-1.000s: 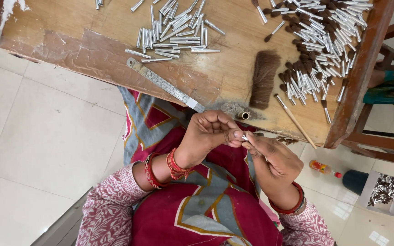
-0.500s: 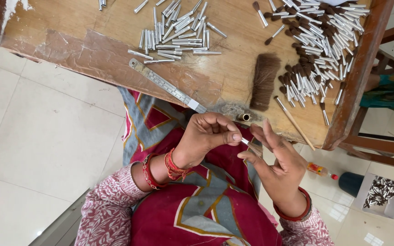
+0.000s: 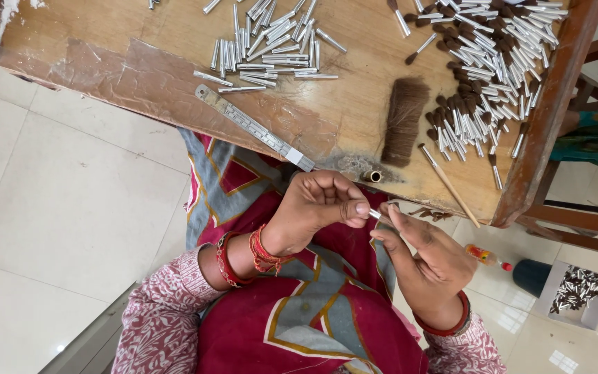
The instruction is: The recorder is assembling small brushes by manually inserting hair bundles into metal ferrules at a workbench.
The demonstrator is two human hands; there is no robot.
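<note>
Below the near edge of the wooden desk (image 3: 174, 76), over the lap, the hands have changed their hold within the last second: the right hand (image 3: 427, 260), which was curled close against the left, has opened, its fingers now spread flat with the palm turned up. The left hand (image 3: 323, 204) remains pinched, thumb and forefinger closed on a small silver ferrule (image 3: 376, 215) whose tip pokes toward the right fingertips, about touching them. It reads as one stage of handling this piece ending, though whether hair already sits in it is too small to tell. The ferrule is a short, thin, shiny metal tube, like the loose silver tubes (image 3: 271, 48) on the desk; finished ones with dark tufts (image 3: 486, 76) lie heaped farther right, beside a brown hair bundle (image 3: 404, 118).
</note>
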